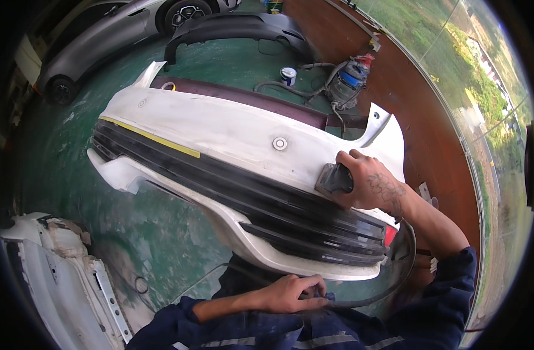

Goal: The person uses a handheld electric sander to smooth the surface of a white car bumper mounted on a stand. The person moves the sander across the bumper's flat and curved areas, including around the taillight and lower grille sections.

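Observation:
A white car bumper (220, 119) spans the view, with black slats, a yellow tape strip (150, 134) and a round sensor fitting (279, 143). My right hand (363, 181) grips a dark sander (328, 178) against the white surface above the slats, toward the bumper's right end. My left hand (293, 291) is below the bumper's lower edge, in front of my body, its fingers curled around a black hose (354, 303), which curves up on the right toward the sander.
A grey car (109, 35) and dark bumper (232, 29) stand behind. A vacuum (345, 87) and paint can (288, 76) sit on the green floor (68, 151). A metal body panel (51, 280) lies lower left. A brown wall (447, 204) with windows runs along the right.

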`<state>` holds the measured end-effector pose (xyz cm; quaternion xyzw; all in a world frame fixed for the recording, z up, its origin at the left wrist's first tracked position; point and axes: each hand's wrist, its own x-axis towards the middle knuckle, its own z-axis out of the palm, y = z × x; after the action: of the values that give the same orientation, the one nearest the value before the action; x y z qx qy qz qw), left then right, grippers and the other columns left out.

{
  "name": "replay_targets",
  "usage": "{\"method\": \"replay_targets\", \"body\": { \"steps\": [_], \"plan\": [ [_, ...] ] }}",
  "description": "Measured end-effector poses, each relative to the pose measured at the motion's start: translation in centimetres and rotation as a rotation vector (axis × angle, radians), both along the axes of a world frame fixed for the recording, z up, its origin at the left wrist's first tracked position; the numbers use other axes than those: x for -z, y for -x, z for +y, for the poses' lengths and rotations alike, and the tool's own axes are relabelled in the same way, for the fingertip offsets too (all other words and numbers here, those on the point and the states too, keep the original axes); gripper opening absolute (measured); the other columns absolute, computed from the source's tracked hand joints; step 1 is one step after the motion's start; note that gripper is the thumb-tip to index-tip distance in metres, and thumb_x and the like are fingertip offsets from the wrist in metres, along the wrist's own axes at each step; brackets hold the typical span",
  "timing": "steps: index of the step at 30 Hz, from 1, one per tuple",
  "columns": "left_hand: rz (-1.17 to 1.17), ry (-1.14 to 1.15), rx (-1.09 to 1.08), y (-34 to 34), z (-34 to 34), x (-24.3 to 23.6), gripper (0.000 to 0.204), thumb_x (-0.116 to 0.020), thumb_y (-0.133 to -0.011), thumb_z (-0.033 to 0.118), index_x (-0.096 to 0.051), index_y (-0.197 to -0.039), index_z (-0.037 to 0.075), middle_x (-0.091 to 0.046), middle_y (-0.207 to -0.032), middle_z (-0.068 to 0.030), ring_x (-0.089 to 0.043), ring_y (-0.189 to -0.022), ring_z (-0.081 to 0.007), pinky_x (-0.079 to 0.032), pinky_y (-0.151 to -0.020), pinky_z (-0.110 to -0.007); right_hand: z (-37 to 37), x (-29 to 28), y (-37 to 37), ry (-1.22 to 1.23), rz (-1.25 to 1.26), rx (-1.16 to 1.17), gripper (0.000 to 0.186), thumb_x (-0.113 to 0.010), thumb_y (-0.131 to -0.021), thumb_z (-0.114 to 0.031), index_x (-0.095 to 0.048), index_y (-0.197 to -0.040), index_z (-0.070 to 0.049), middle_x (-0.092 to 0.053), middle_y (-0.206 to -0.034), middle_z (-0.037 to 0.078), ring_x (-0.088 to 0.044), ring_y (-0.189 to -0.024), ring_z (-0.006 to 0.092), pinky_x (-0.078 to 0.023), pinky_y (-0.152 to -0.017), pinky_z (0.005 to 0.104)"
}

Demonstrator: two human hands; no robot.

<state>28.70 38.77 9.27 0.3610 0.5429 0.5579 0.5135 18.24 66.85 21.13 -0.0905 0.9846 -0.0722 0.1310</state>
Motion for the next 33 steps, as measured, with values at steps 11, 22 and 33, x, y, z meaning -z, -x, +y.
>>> {"method": "replay_targets", "body": {
  "steps": [11, 22, 33],
  "plan": [
    [0.068, 0.251, 0.031, -2.1, 2.0, -0.7, 0.042, -0.077, -0.100, 0.041, -0.071, -0.111, 0.001, -0.074, -0.078, -0.0058, -0.067, -0.075, -0.0089, -0.050, -0.074, -0.025, 3.3, 2.6, 0.5, 0.094, 0.246, 0.174, 0.060, -0.087, -0.090, -0.034, -0.058, -0.130, 0.000, -0.068, -0.115, 0.026, -0.074, -0.098, 0.0429, -0.063, -0.081, 0.0469],
    [0.483, 0.321, 0.203, -2.6, -1.2, 2.5, 0.022, -0.080, -0.095, 0.022, -0.075, -0.098, 0.001, -0.077, -0.083, -0.0099, -0.077, -0.075, -0.0176, -0.056, -0.069, -0.030, 9.3, 14.6, -33.8, 0.510, 0.736, 1.426, 0.053, -0.086, -0.081, -0.033, -0.064, -0.117, -0.001, -0.067, -0.093, 0.010, -0.066, -0.086, 0.0189, -0.056, -0.083, 0.0356],
    [1.094, 0.474, 0.509, 1.3, -9.2, 5.8, 0.030, -0.078, -0.096, 0.034, -0.075, -0.102, 0.005, -0.074, -0.074, -0.0130, -0.073, -0.068, -0.0328, -0.056, -0.067, -0.044, -13.4, 24.2, -30.1, 0.708, 1.359, 1.477, 0.062, -0.091, -0.082, -0.023, -0.054, -0.128, -0.003, -0.061, -0.105, 0.019, -0.067, -0.087, 0.0330, -0.057, -0.077, 0.0425]
  ]
}}
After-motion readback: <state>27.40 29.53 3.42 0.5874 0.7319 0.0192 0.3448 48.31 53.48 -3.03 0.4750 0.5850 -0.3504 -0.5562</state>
